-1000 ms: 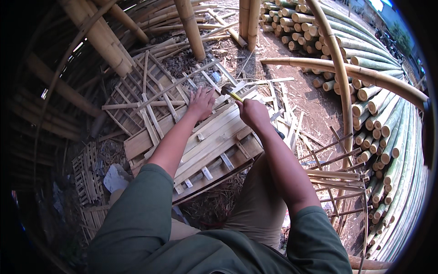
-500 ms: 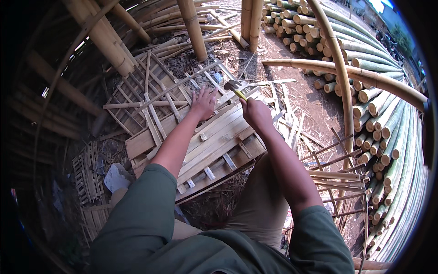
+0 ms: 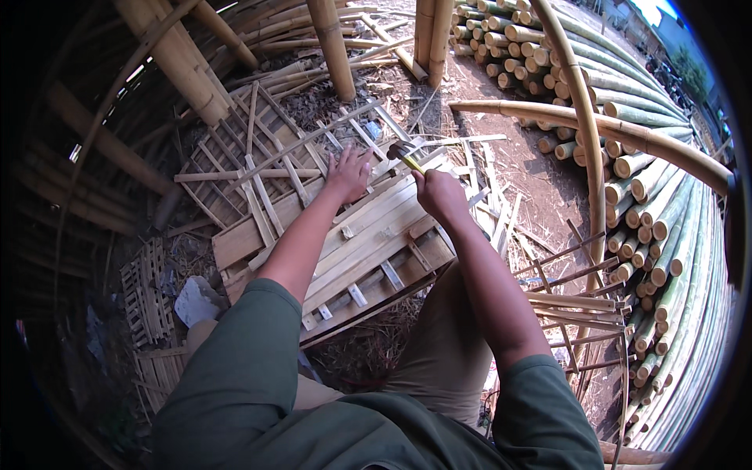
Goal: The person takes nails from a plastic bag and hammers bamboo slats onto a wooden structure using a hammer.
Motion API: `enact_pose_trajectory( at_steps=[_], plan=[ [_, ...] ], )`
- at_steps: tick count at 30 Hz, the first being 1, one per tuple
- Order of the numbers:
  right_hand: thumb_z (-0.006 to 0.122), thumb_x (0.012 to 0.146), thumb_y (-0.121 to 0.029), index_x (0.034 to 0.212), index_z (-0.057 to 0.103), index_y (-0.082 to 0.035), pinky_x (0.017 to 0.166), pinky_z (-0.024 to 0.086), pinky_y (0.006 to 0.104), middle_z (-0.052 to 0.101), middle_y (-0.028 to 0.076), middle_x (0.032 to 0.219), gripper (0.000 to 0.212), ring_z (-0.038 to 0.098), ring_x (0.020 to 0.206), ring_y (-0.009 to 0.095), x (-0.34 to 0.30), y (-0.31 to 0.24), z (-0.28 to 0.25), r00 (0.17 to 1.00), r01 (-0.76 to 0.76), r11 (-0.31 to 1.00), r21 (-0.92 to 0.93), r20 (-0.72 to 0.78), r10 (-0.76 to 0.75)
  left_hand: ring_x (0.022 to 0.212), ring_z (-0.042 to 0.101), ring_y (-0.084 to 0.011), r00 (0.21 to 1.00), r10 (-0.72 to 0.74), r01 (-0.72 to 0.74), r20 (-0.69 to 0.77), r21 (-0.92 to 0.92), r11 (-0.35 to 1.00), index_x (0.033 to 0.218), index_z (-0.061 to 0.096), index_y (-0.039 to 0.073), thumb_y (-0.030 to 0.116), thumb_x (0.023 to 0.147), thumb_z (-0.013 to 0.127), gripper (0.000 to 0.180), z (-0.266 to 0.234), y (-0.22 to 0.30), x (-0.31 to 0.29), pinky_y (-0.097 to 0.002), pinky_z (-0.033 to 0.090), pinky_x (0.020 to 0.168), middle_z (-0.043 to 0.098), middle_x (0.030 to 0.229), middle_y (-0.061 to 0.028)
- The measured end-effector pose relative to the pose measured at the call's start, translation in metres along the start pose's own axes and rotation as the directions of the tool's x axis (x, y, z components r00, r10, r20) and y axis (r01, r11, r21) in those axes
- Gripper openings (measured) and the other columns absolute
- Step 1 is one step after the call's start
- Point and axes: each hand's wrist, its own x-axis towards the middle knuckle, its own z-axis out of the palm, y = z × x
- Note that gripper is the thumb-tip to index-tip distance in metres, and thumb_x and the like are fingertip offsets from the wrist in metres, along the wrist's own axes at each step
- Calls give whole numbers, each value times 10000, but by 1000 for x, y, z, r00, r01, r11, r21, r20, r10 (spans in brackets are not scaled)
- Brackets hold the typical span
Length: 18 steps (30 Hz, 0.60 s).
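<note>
Hammer (image 3: pixel 410 162) in right hand (image 3: pixel 441 194), head just right of left fingertips

Nearest: khaki-clad knees (image 3: pixel 433 345) either side of the work. Just past them, pale slats (image 3: pixel 364 251) lie side by side, long axis running from lower left to upper right, short cross strips (image 3: pixel 392 274) poking out along the near edge.

Right hand: fingers clamped around the hammer's yellow handle. Left hand (image 3: pixel 347 176): fingers apart, set down at the far side of the slats; can't tell if anything small sits under them.

Key relation: hammer's long axis slants up and left from the right fist; its dark head (image 3: pixel 401 149) is raised near the left fingertips, to their right, not touching. Right hand is the one on it.

Beyond the left hand: loose lattice of strips (image 3: pixel 254 178). Farther: upright bamboo posts (image 3: pixel 330 51), then stacked green bamboo poles (image 3: pixel 642 102) at right.
</note>
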Motion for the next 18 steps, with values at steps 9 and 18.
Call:
enact_pose_trajectory(
  at_steps=[9, 18],
  plan=[
    [492, 978, -410, 783, 657, 12, 648, 498, 519, 641, 255, 734, 493, 635, 701, 442, -1, -5, -1, 984, 6, 996, 86, -178, 10, 1483, 132, -297, 999, 19, -20, -41, -18, 1000, 1539, 231, 244, 336, 1022, 235, 525, 4, -1, -1, -598, 51, 1174, 270, 1560, -106],
    [464, 986, -403, 782, 655, 25, 711, 505, 520, 659, 255, 786, 511, 644, 755, 444, 4, 10, -8, 974, -120, 989, 86, -180, 134, 1450, 249, -282, 970, 145, -159, -197, -58, 986, 1493, 337, 200, 370, 1014, 344, 509, 5, -8, -3, -647, 65, 1150, 363, 1512, -115]
  ],
)
